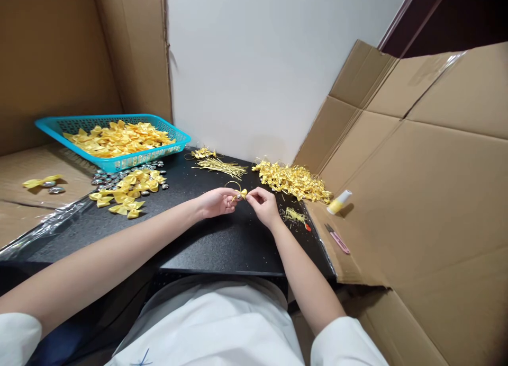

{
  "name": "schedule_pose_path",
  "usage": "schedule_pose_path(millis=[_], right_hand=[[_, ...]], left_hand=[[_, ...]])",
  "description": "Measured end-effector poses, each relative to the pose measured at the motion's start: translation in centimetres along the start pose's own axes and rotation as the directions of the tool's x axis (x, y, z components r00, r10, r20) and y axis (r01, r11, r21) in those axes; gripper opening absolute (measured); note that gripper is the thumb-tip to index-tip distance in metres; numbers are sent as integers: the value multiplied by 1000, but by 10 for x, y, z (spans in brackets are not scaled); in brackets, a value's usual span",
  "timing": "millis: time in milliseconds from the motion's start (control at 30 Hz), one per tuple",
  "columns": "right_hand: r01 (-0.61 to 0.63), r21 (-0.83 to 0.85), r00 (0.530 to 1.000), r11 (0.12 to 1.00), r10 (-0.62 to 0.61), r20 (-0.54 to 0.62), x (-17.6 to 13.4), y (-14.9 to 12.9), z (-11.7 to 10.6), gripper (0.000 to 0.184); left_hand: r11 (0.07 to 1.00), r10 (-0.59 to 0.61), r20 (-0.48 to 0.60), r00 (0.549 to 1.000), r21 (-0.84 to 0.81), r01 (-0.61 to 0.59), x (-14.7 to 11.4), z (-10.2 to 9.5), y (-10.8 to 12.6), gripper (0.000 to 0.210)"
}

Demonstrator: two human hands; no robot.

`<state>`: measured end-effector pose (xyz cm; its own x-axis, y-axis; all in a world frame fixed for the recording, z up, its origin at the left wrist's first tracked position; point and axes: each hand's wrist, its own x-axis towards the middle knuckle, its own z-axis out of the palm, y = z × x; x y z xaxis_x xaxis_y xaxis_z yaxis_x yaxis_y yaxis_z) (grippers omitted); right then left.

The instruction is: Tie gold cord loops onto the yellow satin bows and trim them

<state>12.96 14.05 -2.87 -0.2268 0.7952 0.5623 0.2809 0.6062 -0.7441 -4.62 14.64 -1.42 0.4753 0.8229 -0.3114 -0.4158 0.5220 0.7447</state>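
Observation:
Between my two hands, just above the black table (222,247), is a small yellow ribbon bow (243,193) with a loop of gold cord (233,184) standing up from it. My left hand (218,202) pinches the bow from the left, fingers curled around its side. From the right, my right hand (263,204) grips the bow's other end between thumb and fingertips. A shiny bit shows at the bow near the left fingers, too small to make out. Beyond the hands lies a bundle of cut gold cords (222,168).
A blue basket (184,138) of yellow bows stands at the back left. Loose bows (127,204) and silvery beads (105,179) lie before it. At right are a heap of corded bows (293,179), thread scraps (294,215), a spool (339,202) and pink snips (338,240). Cardboard walls flank the table.

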Motion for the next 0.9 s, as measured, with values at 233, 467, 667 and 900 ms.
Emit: schedule_pose_path(millis=[233, 467, 667, 900], right_hand=[[49, -118, 999, 992, -48, 10, -1, -7, 0, 18], [85, -200, 996, 976, -78, 44, -1, -6, 1, 19], [45, -201, 999, 979, -45, 5, -4, -3, 7, 20], [-179, 90, 981, 980, 185, -61, -6, 5, 18, 23]], left_hand=[[998, -4, -75, 997, 55, 8, -3, 4, 0, 14], [994, -76, -142, 987, 70, 87, 0, 1, -1, 14], [995, -70, -160, 985, 61, 80, 3, -1, -2, 15], [999, -3, -138, 990, 36, 9, 3, -1, -4, 9]])
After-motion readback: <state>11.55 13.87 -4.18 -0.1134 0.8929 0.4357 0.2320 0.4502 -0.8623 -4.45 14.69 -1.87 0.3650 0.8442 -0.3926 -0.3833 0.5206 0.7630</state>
